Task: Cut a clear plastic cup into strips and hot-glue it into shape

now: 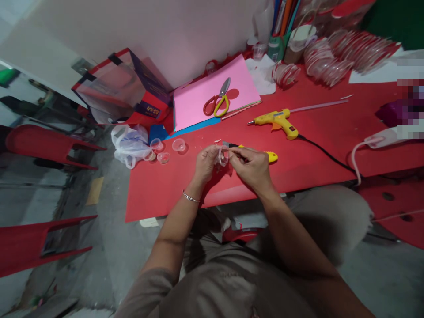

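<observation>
My left hand is closed on a small clear plastic cup, held above the red table near its front edge. Pinched fingers of my right hand meet the cup's rim from the other side; whatever they grip is too small to make out. Partly hidden behind my right hand lies a yellow-handled utility knife. Beyond it rests a yellow hot glue gun with a long glue stick in its back. Three more clear cups stand on the table to the left.
Red-and-yellow-handled scissors lie on pink paper at the back. A white plastic bag and a paper gift bag are at the left. Stacked clear plastic pieces fill the back right. A black cord crosses the right side.
</observation>
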Tool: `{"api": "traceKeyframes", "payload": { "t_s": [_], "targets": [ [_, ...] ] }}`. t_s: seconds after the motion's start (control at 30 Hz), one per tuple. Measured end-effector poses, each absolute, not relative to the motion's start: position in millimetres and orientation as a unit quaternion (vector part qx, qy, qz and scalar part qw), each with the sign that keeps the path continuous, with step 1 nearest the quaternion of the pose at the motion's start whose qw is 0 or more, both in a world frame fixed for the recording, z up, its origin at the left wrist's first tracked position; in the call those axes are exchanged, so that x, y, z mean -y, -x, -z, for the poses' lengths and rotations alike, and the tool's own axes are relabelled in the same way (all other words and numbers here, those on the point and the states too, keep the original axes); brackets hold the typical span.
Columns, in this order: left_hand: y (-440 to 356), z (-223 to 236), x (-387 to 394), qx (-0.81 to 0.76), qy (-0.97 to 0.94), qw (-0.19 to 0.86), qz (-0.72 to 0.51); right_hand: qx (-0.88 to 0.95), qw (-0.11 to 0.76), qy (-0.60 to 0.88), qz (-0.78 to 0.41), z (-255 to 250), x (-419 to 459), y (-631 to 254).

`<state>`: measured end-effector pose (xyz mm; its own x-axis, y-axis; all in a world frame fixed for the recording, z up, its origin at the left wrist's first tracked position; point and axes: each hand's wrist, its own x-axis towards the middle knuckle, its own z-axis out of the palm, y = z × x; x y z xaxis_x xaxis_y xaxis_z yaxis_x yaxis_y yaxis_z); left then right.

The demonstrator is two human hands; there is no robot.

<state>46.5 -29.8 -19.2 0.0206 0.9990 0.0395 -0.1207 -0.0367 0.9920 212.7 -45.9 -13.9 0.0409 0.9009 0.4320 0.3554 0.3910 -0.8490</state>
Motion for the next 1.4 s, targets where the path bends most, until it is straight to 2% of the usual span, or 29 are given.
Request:
{"api": "traceKeyframes", "payload": {
  "t_s": [0.3, 0.43, 0.7, 1.0, 1.23, 1.4],
  "targets": [
    [-52, 9, 35, -0.455, -0.547, 0.483, -0.510, 0.705, 0.477, 0.515, -0.106, 24, 44, -211],
    [-51, 11, 35, -0.457, -0.553, 0.478, -0.507, 0.688, 0.494, 0.523, -0.091, 23, 44, -209],
    [-48, 22, 31, -0.454, -0.485, 0.547, -0.510, 0.607, 0.562, 0.512, -0.232, 13, 47, -206],
    [-55, 13, 31, -0.436, -0.423, 0.604, -0.517, 0.575, 0.581, 0.501, -0.285, 9, 48, -207],
    [-52, 10, 27, -0.418, -0.335, 0.659, -0.528, 0.458, 0.585, 0.503, -0.442, 9, 42, -213],
    [-41, 8, 19, -0.415, -0.305, 0.647, -0.563, 0.391, 0.608, 0.512, -0.464, 14, 33, -225]
  ]
}}
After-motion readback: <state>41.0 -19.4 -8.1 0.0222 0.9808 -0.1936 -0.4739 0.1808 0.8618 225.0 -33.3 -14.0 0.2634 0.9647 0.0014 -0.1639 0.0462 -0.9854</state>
